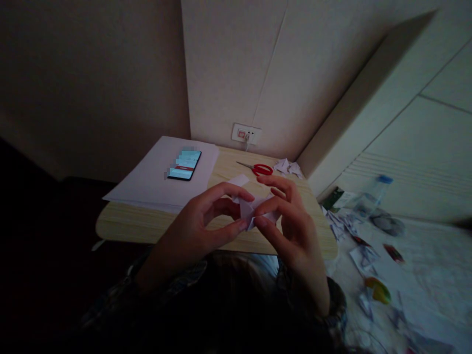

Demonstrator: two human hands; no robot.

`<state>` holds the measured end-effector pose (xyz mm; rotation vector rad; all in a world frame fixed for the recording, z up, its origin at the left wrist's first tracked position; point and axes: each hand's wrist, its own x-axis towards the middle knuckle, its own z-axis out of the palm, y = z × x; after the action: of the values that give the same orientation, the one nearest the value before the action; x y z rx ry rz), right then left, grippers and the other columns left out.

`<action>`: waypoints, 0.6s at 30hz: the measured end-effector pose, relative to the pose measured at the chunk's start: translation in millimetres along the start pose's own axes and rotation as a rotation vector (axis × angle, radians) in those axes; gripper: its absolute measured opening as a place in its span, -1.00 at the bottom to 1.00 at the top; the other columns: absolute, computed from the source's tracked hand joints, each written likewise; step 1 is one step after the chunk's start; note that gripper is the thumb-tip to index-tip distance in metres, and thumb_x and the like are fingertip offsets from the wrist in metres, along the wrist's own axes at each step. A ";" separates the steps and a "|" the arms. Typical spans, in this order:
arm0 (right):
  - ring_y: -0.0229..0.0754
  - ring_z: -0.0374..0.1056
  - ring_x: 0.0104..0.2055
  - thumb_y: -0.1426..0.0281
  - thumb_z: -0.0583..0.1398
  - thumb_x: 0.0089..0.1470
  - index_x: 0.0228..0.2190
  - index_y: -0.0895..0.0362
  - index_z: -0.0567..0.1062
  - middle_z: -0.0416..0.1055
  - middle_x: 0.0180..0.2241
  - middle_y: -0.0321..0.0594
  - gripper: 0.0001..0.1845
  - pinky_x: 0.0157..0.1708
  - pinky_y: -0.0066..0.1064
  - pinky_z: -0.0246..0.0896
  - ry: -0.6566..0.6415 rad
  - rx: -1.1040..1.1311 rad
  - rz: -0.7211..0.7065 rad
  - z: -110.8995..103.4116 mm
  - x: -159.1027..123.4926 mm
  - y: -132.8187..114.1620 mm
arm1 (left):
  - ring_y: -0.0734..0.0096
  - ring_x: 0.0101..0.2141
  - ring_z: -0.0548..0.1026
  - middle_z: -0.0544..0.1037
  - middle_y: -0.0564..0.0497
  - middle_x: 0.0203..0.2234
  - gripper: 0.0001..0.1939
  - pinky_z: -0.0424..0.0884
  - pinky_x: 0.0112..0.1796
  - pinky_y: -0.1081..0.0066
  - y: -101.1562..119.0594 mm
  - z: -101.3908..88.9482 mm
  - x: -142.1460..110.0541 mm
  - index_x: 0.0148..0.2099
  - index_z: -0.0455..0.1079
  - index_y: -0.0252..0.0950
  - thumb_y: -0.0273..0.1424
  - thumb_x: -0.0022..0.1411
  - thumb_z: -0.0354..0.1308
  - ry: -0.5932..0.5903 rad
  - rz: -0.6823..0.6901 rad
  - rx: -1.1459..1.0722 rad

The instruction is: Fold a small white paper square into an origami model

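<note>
Above the front half of a small wooden table (138,226), both my hands pinch one small folded white paper (246,210). My left hand (208,216) grips its left side between thumb and fingers. On the right side, my right hand (291,221) holds it with thumb and forefinger, the other fingers raised and bent. The fingers cover part of the folds. Just beyond my left fingers a piece of white paper (239,180) shows; whether it touches the folded one I cannot tell. Red-handled scissors (261,169) lie behind my right hand, blades pointing left.
At the table's left lies a stack of white sheets (147,172) with a lit phone (185,165) on it. Folded paper pieces (287,167) sit at the back right corner. A wall socket (246,133) is behind. Right of the table, a bottle (372,199) and paper scraps (365,258) lie about.
</note>
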<state>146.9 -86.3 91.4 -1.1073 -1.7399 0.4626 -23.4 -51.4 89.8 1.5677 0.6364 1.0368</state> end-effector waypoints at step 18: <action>0.03 0.14 0.19 0.42 0.20 0.03 -0.56 0.06 0.40 0.29 0.06 -0.28 -0.84 0.13 -0.03 0.08 0.010 -0.022 -0.003 1.2 1.3 -2.4 | 0.42 -0.31 0.54 0.56 0.01 -0.27 -0.77 0.47 -0.22 0.42 -0.7 2.6 -0.1 -0.13 0.39 -0.27 -0.48 0.11 0.22 0.011 0.024 0.055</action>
<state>144.6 -86.1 93.2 -1.1208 -1.7417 0.4366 -21.1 -52.6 89.1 1.6220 0.6601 1.0544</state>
